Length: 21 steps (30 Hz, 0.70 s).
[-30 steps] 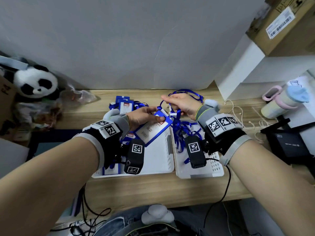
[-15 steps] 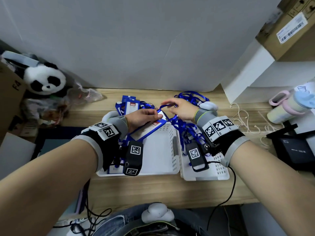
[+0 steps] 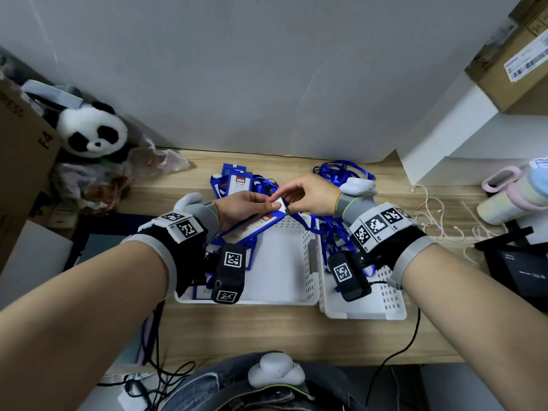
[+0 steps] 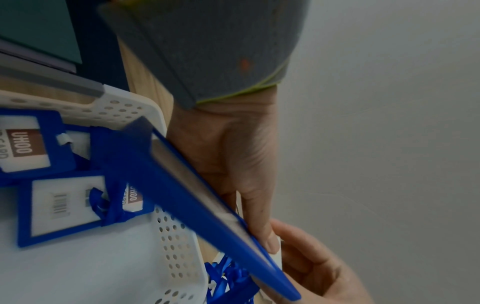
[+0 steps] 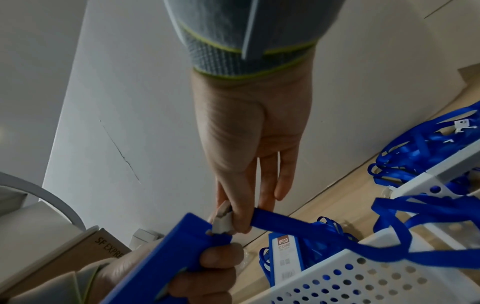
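At the middle of the worktop (image 3: pixel 267 336), my two hands meet over a pair of white baskets. My left hand (image 3: pixel 246 207) grips the top end of a blue holder (image 3: pixel 252 229), thumb on its face and fingers underneath. It holds the holder tilted above the far rim of the left basket (image 3: pixel 267 302). My right hand (image 3: pixel 311 197) pinches a pale clip (image 3: pixel 283 204) between thumb and forefinger, right against the holder's top edge, with the other fingers stretched out straight. A blue lanyard (image 5: pixel 298 228) runs from the clip down over the rim and into the right basket (image 3: pixel 385 312), which sits just beside the left one. Spare holders (image 4: pixel 33 144) lie in the left end of the left basket. A stack of holders (image 3: pixel 234 182) and a tangle of lanyards (image 3: pixel 341 173) rest near the worktop's far edge. A toy panda (image 3: pixel 92 132) sits at its far left corner.
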### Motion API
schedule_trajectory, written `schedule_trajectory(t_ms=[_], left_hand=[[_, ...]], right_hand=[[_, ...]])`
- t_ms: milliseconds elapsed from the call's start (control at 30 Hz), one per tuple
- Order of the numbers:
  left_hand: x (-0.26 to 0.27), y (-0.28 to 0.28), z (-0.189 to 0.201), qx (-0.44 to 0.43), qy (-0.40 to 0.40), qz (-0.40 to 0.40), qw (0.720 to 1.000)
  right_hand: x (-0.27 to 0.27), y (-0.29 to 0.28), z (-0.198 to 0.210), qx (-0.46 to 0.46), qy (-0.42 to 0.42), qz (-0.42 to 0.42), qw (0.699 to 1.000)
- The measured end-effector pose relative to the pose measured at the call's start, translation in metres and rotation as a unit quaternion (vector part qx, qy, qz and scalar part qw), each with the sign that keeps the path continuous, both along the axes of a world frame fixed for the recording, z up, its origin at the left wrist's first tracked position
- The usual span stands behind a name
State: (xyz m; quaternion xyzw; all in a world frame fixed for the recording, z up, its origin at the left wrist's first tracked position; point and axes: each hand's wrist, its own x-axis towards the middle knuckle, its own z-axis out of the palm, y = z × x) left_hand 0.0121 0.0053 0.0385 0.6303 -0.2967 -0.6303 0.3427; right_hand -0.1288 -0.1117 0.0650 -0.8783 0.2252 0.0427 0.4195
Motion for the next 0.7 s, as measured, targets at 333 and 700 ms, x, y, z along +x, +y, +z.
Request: schedule_trajectory(t_ms=[333,700], left_hand=[[-0.003,0.000,0.000,0.000,-0.015,0.036,0.999],[0.009,0.002,-0.007,0.021,-0.056,0.147,0.987]], right_hand=[[-0.002,-0.002,-0.004,-0.027,0.024,-0.020,0.999],[-0.008,-0.003,-0.021,-0.066,0.098,-0.131,0.984]])
